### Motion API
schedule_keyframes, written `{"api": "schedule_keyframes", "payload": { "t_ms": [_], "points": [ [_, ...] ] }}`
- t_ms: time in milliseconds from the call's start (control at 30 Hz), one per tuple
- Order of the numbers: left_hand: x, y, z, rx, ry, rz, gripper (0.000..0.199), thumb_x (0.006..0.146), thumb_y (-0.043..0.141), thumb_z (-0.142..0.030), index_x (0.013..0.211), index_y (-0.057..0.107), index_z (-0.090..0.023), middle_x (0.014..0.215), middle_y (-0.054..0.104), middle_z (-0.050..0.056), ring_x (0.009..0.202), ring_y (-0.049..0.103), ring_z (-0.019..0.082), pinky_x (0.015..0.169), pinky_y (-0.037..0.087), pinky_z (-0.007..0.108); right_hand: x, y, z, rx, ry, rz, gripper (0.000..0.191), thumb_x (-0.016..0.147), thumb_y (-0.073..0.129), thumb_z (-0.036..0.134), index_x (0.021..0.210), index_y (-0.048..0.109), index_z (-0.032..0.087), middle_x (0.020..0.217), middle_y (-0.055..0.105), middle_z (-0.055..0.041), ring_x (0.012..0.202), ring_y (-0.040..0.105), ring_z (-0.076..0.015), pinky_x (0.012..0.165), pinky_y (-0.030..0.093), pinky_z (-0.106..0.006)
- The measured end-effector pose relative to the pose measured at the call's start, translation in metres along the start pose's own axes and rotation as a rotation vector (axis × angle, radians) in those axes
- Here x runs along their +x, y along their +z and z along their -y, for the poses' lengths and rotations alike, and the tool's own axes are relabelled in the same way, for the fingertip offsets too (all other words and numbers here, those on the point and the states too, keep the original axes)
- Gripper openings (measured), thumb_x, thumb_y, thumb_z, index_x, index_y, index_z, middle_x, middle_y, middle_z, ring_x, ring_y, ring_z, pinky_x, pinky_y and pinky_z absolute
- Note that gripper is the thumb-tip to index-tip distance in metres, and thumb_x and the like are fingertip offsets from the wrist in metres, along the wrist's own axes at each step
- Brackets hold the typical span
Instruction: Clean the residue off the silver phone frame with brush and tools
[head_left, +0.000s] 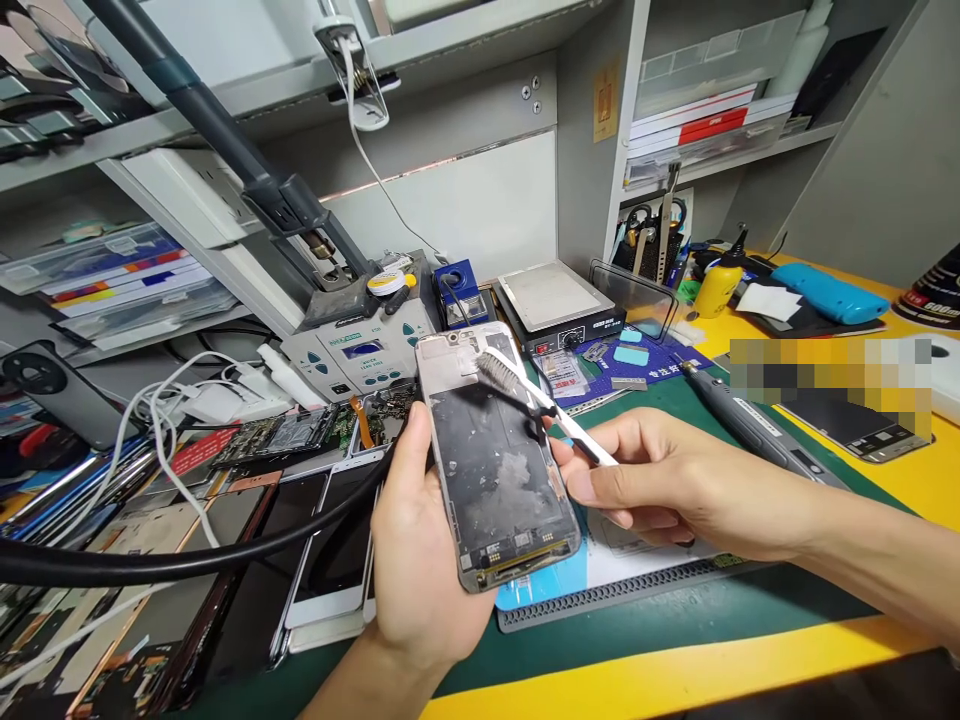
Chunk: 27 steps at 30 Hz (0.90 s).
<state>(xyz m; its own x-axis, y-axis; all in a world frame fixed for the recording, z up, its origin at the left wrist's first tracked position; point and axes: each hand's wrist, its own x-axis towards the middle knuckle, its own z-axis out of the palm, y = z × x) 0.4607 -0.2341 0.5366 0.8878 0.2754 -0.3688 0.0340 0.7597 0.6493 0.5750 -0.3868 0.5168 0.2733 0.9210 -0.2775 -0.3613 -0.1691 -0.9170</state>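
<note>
An opened phone housing (pixel 480 430), black inside with whitish dust and a grey smear, lies tilted in my left hand (pixel 420 550). My left thumb presses along its left edge, and the other fingers are hidden beneath it. In my right hand (pixel 645 475) is a toothbrush (pixel 570 425) with a white and black handle, pinched between thumb and fingers. Its bristles touch the upper part of the housing, near the top edge.
Disassembled phones (pixel 330 540) and circuit boards crowd the left side, crossed by a black hose (pixel 225 565). Behind stand a soldering station (pixel 367 350) and a heating plate (pixel 559 300). A grey pen-shaped tool (pixel 757 425) and a yellow bottle (pixel 720 280) are at right, on the green mat (pixel 630 640) and yellow desk.
</note>
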Motion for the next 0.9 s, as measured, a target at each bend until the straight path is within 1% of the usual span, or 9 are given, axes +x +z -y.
{"api": "schedule_keyframes", "payload": {
  "t_ms": [167, 300, 400, 467, 567, 667, 733, 833, 900],
  "points": [
    [-0.0003, 0.0002, 0.0006, -0.023, 0.003, -0.01, 0.063, 0.098, 0.034, -0.062, 0.096, 0.077, -0.016, 0.085, 0.078, 0.011, 0.104, 0.072, 0.034, 0.096, 0.056, 0.049, 0.0005, 0.0006, 0.0, 0.002, -0.001, -0.013, 0.039, 0.085, 0.078, 0.045, 0.072, 0.052, 0.018, 0.054, 0.04, 0.0093, 0.042, 0.019, -0.0019, 0.04, 0.01, -0.023],
    [0.0011, -0.0006, -0.0001, -0.022, -0.007, 0.007, 0.064, 0.098, 0.034, -0.061, 0.097, 0.077, -0.014, 0.088, 0.078, 0.012, 0.103, 0.072, 0.034, 0.096, 0.055, 0.048, 0.0002, -0.0002, -0.0011, -0.014, 0.003, -0.037, 0.041, 0.085, 0.077, 0.046, 0.07, 0.052, 0.018, 0.053, 0.038, 0.0092, 0.042, 0.02, -0.0022, 0.039, 0.01, -0.022],
    [0.001, -0.0002, -0.0014, -0.057, -0.031, 0.032, 0.067, 0.098, 0.03, -0.062, 0.104, 0.076, -0.014, 0.091, 0.077, 0.013, 0.102, 0.072, 0.034, 0.095, 0.056, 0.048, 0.0001, -0.0005, -0.0018, -0.004, 0.009, -0.059, 0.037, 0.084, 0.078, 0.044, 0.074, 0.056, 0.017, 0.053, 0.04, 0.0088, 0.041, 0.02, -0.0025, 0.038, 0.011, -0.022],
    [0.0005, -0.0004, -0.0023, -0.066, -0.034, 0.04, 0.069, 0.098, 0.029, -0.063, 0.105, 0.075, -0.013, 0.091, 0.077, 0.014, 0.101, 0.072, 0.034, 0.093, 0.056, 0.047, 0.0008, -0.0004, -0.0017, 0.015, 0.011, -0.088, 0.033, 0.083, 0.08, 0.042, 0.078, 0.061, 0.016, 0.052, 0.041, 0.009, 0.041, 0.02, -0.0025, 0.038, 0.011, -0.021],
    [0.0005, -0.0014, -0.0034, -0.065, -0.033, 0.03, 0.068, 0.098, 0.03, -0.063, 0.103, 0.075, -0.012, 0.09, 0.077, 0.014, 0.097, 0.073, 0.034, 0.089, 0.058, 0.047, 0.0026, -0.0005, -0.0014, 0.048, 0.002, -0.112, 0.028, 0.082, 0.08, 0.039, 0.08, 0.068, 0.014, 0.051, 0.042, 0.0085, 0.04, 0.02, -0.0023, 0.037, 0.01, -0.021],
    [0.0015, -0.0022, -0.0043, -0.065, -0.031, 0.025, 0.067, 0.098, 0.03, -0.062, 0.102, 0.075, -0.012, 0.086, 0.076, 0.014, 0.09, 0.074, 0.032, 0.083, 0.059, 0.044, 0.0036, -0.0011, -0.0012, 0.067, -0.005, -0.128, 0.025, 0.084, 0.077, 0.039, 0.086, 0.071, 0.015, 0.056, 0.048, 0.0068, 0.04, 0.02, -0.0022, 0.037, 0.008, -0.021],
    [0.0021, -0.0024, -0.0047, -0.039, -0.009, 0.023, 0.067, 0.099, 0.03, -0.061, 0.1, 0.075, -0.011, 0.084, 0.076, 0.014, 0.083, 0.074, 0.03, 0.076, 0.06, 0.042, 0.0038, -0.0018, -0.0013, 0.071, -0.009, -0.141, 0.025, 0.086, 0.076, 0.04, 0.088, 0.071, 0.016, 0.056, 0.049, 0.0068, 0.04, 0.019, -0.0024, 0.036, 0.008, -0.021],
    [0.0018, -0.0027, -0.0048, 0.033, 0.026, 0.026, 0.066, 0.098, 0.032, -0.06, 0.1, 0.075, -0.01, 0.087, 0.077, 0.015, 0.073, 0.074, 0.029, 0.064, 0.061, 0.04, 0.0048, -0.0032, -0.0013, 0.083, -0.017, -0.15, 0.025, 0.087, 0.074, 0.041, 0.084, 0.069, 0.016, 0.053, 0.046, 0.0075, 0.04, 0.017, -0.0031, 0.036, 0.007, -0.021],
    [0.0008, -0.0037, -0.0041, 0.062, 0.053, 0.028, 0.065, 0.098, 0.033, -0.059, 0.102, 0.076, -0.011, 0.093, 0.078, 0.015, 0.074, 0.074, 0.028, 0.065, 0.062, 0.04, 0.0058, -0.0044, -0.001, 0.091, -0.023, -0.157, 0.027, 0.088, 0.073, 0.042, 0.082, 0.068, 0.016, 0.051, 0.044, 0.0079, 0.04, 0.016, -0.0034, 0.036, 0.007, -0.021]
  ]
}}
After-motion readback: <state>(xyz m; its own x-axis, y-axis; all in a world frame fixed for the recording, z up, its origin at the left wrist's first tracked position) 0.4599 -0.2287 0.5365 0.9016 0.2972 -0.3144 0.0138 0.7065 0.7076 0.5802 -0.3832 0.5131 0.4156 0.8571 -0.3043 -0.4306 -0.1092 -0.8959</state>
